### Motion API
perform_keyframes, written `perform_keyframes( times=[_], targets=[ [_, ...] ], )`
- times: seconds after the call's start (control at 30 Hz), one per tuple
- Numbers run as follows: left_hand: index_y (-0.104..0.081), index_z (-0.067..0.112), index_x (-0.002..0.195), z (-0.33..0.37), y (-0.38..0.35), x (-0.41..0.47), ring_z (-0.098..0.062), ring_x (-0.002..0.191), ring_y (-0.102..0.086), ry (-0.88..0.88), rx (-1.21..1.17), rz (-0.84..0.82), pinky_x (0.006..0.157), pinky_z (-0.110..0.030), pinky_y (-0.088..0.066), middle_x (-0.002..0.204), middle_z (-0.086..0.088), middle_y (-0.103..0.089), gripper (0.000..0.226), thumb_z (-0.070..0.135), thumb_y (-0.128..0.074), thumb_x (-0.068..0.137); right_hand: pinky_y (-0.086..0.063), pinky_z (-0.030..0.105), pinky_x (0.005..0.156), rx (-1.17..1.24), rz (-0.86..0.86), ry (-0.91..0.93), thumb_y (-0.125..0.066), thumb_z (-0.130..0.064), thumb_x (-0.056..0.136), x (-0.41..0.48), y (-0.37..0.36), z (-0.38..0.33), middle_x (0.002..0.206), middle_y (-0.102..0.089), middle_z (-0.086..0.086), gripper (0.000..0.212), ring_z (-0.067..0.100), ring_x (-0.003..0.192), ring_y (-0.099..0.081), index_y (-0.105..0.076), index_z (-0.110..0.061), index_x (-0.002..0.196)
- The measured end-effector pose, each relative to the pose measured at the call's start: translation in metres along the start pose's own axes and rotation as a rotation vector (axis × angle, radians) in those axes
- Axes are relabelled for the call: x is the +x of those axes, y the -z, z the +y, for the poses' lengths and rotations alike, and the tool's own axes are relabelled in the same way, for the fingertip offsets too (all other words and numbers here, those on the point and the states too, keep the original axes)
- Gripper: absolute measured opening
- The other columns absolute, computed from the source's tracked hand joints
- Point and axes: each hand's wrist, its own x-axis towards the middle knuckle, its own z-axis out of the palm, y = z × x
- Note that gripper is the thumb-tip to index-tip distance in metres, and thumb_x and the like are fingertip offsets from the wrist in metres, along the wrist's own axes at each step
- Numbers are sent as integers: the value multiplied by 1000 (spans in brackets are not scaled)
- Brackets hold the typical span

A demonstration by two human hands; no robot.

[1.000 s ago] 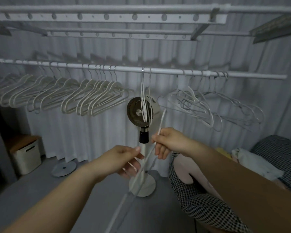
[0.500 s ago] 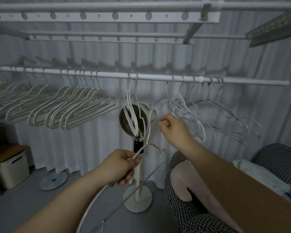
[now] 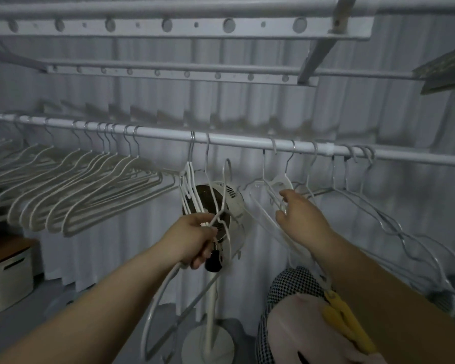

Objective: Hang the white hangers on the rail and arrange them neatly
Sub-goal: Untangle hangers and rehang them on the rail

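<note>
Your left hand [image 3: 192,237] grips a loose hanger [image 3: 224,185] at its neck, hook up, just under the rail but not on it. Your right hand [image 3: 300,219] curls its fingers round a hung hanger [image 3: 283,179] further right. Fan [image 3: 234,206] stands behind both hands. Rail [image 3: 247,140] beyond: packed hangers [image 3: 76,195] on the left, two in the middle, spread hangers [image 3: 394,227] on the right.
</note>
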Motion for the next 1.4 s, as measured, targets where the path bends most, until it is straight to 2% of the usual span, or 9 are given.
perform_keyframes(
  times=[0.17, 0.3, 0.47, 0.67, 0.83, 0.97, 1.07, 1.17, 1.4],
  targets=[
    [-44, 6, 129, 2, -17, 19, -8, 18, -30, 40, -101, -60, 30, -8, -22, 24, 3, -39, 35, 2, -38, 94, -46, 29, 62, 261, -155, -114, -42, -17, 93, 16, -15, -2, 113, -58, 16, 50, 28, 87, -59, -28, -10, 139],
    [-43, 4, 128, 1, -22, 38, -9, 17, -31, 111, -248, -71, 28, -7, -24, 25, 2, -40, 34, 2, -38, 94, -41, 26, 46, 424, -194, -164, -44, -11, 91, 23, -19, 0, 82, -56, 8, 50, 17, 56, -51, -27, -13, 139],
    [-52, 10, 94, -6, -30, 44, -8, 19, -34, 125, -264, -133, 29, -8, -27, 27, 2, -42, 17, 1, -38, 93, -35, 10, 51, 377, -156, -91, -48, -11, 91, 28, -20, 9, 80, -45, -5, 52, 9, 67, -46, -30, -13, 140],
    [-32, 3, 138, -17, -53, 40, -9, 20, -39, 120, -314, -151, 30, -10, -31, 28, 1, -46, 43, 4, -35, 95, -39, 20, 47, 381, -187, -116, -45, -12, 92, 26, -19, 19, 78, -48, -2, 56, 11, 58, -48, -22, -16, 143],
    [-17, 14, 144, -11, -86, 34, -8, 25, -50, 87, -409, -125, 35, -17, -44, 29, 0, -52, 50, 6, -33, 97, -39, 22, 47, 418, -171, -112, -44, -7, 91, 20, -14, 26, 109, -61, 19, 56, 12, 56, -47, -24, -14, 142],
    [-26, 2, 141, -14, -89, 54, -9, 37, -59, 59, -406, -18, 59, -28, -44, 33, 1, -59, 46, 2, -30, 96, -39, 15, 39, 513, -154, -108, -44, -1, 90, 13, -8, 33, 99, -59, 19, 55, 14, 52, -45, -26, -13, 141],
    [-31, 3, 139, -14, -88, 61, -10, 58, -56, 15, -322, 73, 54, -18, -45, 35, 7, -60, 44, 7, -33, 96, -39, 18, 43, 567, -156, -123, -44, 0, 89, 12, -7, 40, 95, -55, 13, 54, 15, 52, -45, -28, -12, 140],
    [-38, 5, 135, -12, -80, 65, -4, 65, -52, -50, -280, 149, 65, -21, -42, 53, 5, -64, 40, 5, -36, 94, -38, 15, 39, 571, -169, -126, -45, 0, 88, 14, -8, 44, 96, -54, 13, 52, 15, 50, -45, -32, -10, 137],
    [-53, 4, 121, -15, -55, 76, -16, 64, -57, -136, -168, 173, 38, -9, -43, 57, 4, -66, 31, 0, -40, 92, -35, 9, 33, 618, -186, -107, -44, 0, 89, 18, -10, 54, 96, -52, 16, 46, 14, 52, -44, -36, -8, 134]
  ],
)
